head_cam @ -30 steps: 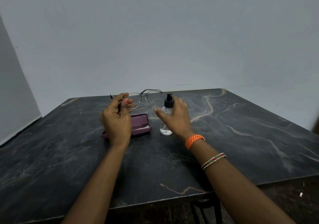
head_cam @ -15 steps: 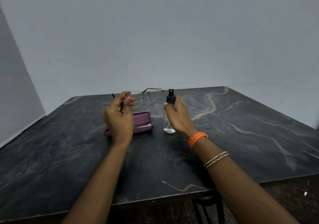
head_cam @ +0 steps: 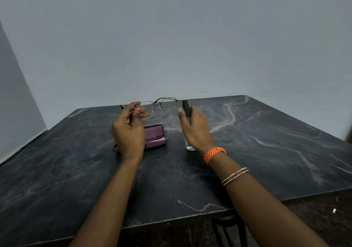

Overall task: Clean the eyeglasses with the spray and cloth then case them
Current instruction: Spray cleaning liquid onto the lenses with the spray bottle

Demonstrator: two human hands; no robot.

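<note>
So the left hand (head_cam: 128,132) is pinching the eyeglasses (head_cam: 159,106) by the frame at one lens, holding them up above the dark marble-look tabletop (head_cam: 266,151) with the lenses facing away toward the wall. The right hand (head_cam: 194,130) has its fingers wrapped around the spray bottle (head_cam: 187,113), a small clear one with a black nozzle poking out above the hand; its base shows just below the wrist, right down at the tabletop, though I can't tell if it's actually touching. The purple case (head_cam: 154,137) lies on the tabletop under and just behind the left hand, lid looking slightly open. An orange band (head_cam: 214,154) and thin bangles (head_cam: 235,176) sit on the right forearm.
</note>
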